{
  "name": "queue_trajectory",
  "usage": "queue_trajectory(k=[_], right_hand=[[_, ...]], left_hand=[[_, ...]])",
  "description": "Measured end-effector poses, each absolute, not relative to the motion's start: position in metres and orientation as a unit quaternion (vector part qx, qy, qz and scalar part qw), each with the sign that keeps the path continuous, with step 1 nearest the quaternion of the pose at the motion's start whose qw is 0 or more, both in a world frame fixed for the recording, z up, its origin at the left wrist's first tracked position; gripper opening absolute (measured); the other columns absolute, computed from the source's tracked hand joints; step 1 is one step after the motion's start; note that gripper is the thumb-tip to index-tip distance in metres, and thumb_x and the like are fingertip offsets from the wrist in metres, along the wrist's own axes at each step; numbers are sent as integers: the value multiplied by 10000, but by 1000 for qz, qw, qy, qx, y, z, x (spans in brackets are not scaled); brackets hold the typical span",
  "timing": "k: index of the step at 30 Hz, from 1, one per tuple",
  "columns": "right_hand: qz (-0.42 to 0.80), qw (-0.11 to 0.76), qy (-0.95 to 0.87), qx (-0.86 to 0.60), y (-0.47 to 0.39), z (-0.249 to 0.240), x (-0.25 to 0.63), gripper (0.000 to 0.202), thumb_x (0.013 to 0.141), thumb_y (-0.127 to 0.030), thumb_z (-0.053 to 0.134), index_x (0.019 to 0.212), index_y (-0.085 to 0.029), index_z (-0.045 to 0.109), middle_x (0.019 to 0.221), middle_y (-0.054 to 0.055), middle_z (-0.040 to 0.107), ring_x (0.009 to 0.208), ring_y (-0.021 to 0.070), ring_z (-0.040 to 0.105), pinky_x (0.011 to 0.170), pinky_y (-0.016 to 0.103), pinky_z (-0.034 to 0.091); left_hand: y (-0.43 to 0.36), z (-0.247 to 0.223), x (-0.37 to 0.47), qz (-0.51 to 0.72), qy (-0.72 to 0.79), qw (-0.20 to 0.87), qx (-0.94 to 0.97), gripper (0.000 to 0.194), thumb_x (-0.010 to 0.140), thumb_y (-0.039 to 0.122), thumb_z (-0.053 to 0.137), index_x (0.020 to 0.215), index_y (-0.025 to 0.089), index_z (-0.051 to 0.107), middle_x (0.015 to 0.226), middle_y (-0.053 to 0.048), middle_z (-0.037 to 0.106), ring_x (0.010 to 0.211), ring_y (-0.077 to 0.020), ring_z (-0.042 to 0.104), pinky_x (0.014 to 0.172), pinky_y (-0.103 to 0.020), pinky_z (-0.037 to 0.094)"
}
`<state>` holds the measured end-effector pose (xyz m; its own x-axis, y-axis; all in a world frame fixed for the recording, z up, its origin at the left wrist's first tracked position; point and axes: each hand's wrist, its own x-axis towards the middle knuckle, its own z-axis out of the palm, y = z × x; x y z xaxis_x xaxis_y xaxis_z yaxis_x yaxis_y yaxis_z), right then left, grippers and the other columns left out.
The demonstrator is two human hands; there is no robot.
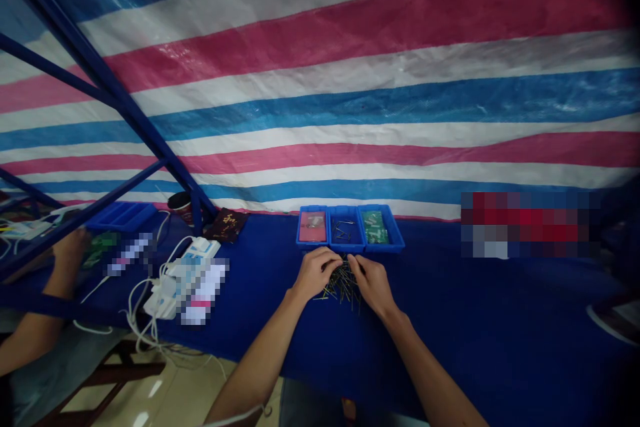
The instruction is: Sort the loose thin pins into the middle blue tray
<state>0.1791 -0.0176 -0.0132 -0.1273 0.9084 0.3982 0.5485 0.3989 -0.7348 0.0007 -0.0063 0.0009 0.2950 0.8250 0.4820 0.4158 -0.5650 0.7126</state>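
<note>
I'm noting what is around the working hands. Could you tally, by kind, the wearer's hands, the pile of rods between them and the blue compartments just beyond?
Hands: 2 (left hand, right hand)
Pile of thin rods: 1
Blue compartments: 3 (left compartment, pink contents; middle compartment, loose thin pieces; right compartment, green contents)
Total: 6

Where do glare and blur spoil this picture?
In the head view, glare streaks the striped sheet and bright reflections mark the floor; in that head view, the upper right corner goes black and square pixels mask a red patch; also in the head view, the thin sticks by both hands look too soft to count.
</note>
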Motion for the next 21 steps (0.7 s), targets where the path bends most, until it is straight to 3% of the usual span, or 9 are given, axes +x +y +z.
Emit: queue_trajectory(k=[5,8,11,14,21], right_hand=[[222,422,-712,-516,-17,-16,181,520,1016,-453,399,573,-182,439,508,-44,406,481,89,393,525,246,287],[232,418,-715,-510,-18,-12,183,517,1014,-446,410,587,-177,525,521,-31,485,491,99,453,538,245,329],[236,430,-719,-492,-20,-5,185,354,996,-426,466,847,-187,681,669,-11,625,556,123,534,572,246,397],[235,446,-723,-472,-22,-1,186,284,969,-398,532,1135,-213,667,824,13,681,599,137,569,613,253,457],[237,470,-731,-434,-20,-4,185,255,997,-339,475,1010,-234,707,954,61,702,863,204,667,803,306,510]], left_hand=[[-6,-1,1,444,401,227,769,193,956,285,586,916,175,739,876,-69,694,817,-167,641,781,-278,509],[-6,-1,1,442,400,232,768,195,960,277,577,914,171,734,873,-71,691,806,-163,640,769,-273,504],[-7,1,0,445,409,229,763,205,964,274,566,905,163,727,839,-66,680,767,-155,626,725,-259,490],[-6,3,0,443,418,227,760,202,959,277,574,897,155,724,802,-54,664,698,-136,592,668,-241,466],[-7,4,0,431,419,230,765,219,962,295,570,897,156,726,811,-54,671,691,-132,583,660,-239,451]])
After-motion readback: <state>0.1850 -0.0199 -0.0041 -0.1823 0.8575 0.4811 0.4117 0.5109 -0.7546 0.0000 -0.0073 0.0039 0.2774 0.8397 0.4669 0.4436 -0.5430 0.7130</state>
